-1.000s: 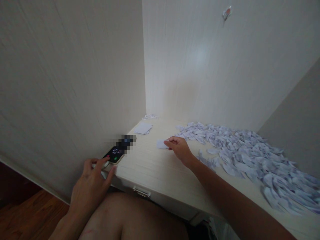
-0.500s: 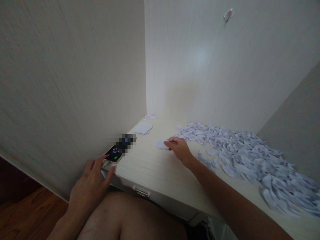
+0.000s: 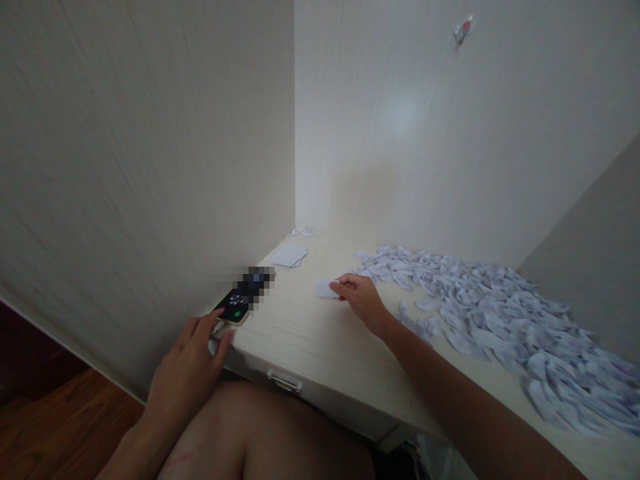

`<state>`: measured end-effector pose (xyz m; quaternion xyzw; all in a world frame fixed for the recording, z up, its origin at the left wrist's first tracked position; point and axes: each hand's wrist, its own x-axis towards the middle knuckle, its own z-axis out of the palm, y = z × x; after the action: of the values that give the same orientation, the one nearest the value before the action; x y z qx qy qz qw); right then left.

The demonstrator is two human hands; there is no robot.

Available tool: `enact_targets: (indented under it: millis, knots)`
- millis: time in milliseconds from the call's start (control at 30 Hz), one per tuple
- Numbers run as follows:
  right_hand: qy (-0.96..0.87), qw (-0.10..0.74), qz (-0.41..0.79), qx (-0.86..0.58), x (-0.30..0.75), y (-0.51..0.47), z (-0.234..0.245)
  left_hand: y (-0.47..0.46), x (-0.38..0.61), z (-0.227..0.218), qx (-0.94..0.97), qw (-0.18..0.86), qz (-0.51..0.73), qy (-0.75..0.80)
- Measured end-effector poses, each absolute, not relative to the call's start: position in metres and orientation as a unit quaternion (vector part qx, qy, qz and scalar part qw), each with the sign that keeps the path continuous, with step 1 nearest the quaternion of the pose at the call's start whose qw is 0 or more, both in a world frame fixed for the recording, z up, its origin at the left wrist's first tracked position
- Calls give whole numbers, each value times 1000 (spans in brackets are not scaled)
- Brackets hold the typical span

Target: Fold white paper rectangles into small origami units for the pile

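My right hand [image 3: 359,297] is closed in a pinch on the right end of a small white piece of paper [image 3: 325,289], just above or on the desk top. My left hand [image 3: 193,350] reaches over the desk's front left corner, thumb and fingers apart. Its index fingertip touches the lower end of a phone [image 3: 234,306] with a lit dark screen. A cable end shows beneath those fingers at the phone's near edge. Part of the phone's far end is blurred out by blocks.
Many folded white paper pieces [image 3: 480,300] are heaped along the desk's right side. A stack of flat white sheets [image 3: 289,255] lies beyond the phone, with small paper scraps [image 3: 303,233] in the back corner. Walls border the desk [image 3: 300,333]; a drawer handle [image 3: 284,382] faces my legs.
The index finger of my left hand has shifted slightly on the phone's lower end. My right hand keeps its pinch on the paper; the whole view has moved a little.
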<state>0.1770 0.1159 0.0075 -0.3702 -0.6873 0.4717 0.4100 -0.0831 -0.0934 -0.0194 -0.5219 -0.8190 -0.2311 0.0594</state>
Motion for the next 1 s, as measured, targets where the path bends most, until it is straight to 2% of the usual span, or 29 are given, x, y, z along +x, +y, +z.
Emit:
enact_targets:
  millis: [1000]
  knots:
    - [-690,396,477,-374,177,115,9,-93,-82,-20,-570,30,-279,-772]
